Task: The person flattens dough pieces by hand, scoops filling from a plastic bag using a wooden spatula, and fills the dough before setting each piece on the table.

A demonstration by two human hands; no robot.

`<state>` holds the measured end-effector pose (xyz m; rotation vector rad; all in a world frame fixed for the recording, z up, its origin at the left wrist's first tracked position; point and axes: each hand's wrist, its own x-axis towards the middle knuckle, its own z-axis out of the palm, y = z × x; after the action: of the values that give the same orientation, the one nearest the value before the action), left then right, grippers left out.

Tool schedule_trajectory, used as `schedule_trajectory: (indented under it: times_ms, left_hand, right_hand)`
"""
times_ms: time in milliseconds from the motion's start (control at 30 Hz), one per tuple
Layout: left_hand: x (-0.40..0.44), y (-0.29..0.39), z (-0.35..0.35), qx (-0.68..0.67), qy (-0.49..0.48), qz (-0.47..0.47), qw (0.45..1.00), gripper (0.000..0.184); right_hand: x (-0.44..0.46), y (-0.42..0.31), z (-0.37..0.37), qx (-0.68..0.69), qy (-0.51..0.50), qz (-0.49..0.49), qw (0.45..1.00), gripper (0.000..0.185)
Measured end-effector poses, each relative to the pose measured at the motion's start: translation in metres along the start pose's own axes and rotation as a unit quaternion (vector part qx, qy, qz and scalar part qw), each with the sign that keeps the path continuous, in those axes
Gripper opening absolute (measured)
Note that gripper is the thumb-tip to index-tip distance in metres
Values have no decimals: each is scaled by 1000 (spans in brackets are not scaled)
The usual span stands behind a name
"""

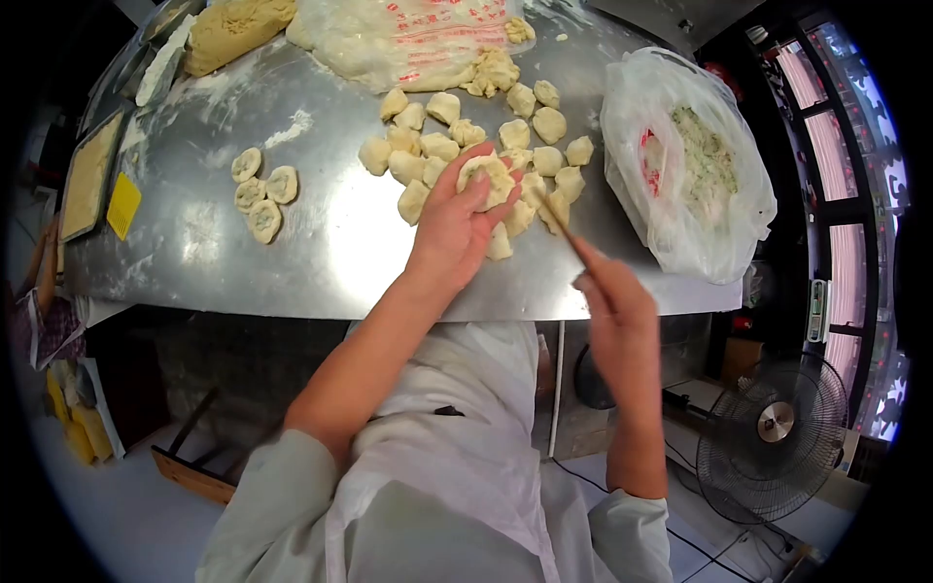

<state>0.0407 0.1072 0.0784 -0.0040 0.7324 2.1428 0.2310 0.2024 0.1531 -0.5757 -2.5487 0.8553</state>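
Observation:
My left hand [442,233] is palm up over the steel table, its fingers curled under a flattened piece of dough [486,183], with the thumb resting on it. My right hand [622,311] grips a thin wooden stick [556,214], whose far end points toward the dough, apart from it. Several small dough lumps [406,167] lie scattered around and beyond my left hand. On the left of the table sits a small group of round filled buns [264,222]. To the right, an open plastic bag [637,209] holds a pale, green-flecked filling [705,155].
At the back lie a large yellowish dough mass [238,34] and dough under printed plastic [389,44]. A tray [92,175] and yellow card [123,205] occupy the table's left end. A fan [775,423] stands at lower right. Another person [49,311] is partly visible at far left.

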Motion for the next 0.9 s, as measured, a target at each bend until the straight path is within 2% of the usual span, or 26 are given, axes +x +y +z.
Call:
schedule_trajectory:
  times_ms: [33, 100, 167, 233, 300, 400, 500, 700, 900]
  left_hand:
    - [0, 1, -4, 4, -7, -4, 1000, 39]
    - [-5, 2, -16, 21, -12, -18, 1000, 38]
    - [-11, 0, -20, 42, -11, -37, 998, 38]
    - [-20, -1, -20, 63, 3, -62, 996, 39]
    - [-27, -4, -18, 50, 9, -90, 995, 40]
    - [-32, -15, -21, 19, -15, -116, 993, 43]
    - [-35, -19, -15, -64, -43, -159, 984, 46]
    - [-44, -20, -21, -75, -50, -198, 976, 49]
    - [-50, -24, -27, -39, -40, -215, 975, 47]
  right_hand:
    - [4, 3, -15, 44, 14, 7, 999, 41]
    - [11, 2, -47, 130, 46, 165, 977, 38]
    - [34, 13, -82, 143, 53, 196, 969, 31]
    - [55, 44, -111, 59, 91, 201, 974, 27]
    - [76, 94, -138, -99, 76, 207, 970, 21]
    - [110, 150, -152, -350, 63, 108, 928, 20]
    - [134, 166, -149, -425, -8, 133, 895, 18]
    - [140, 191, -135, -403, -36, 93, 910, 17]
    - [140, 181, -146, -395, -85, 61, 913, 17]
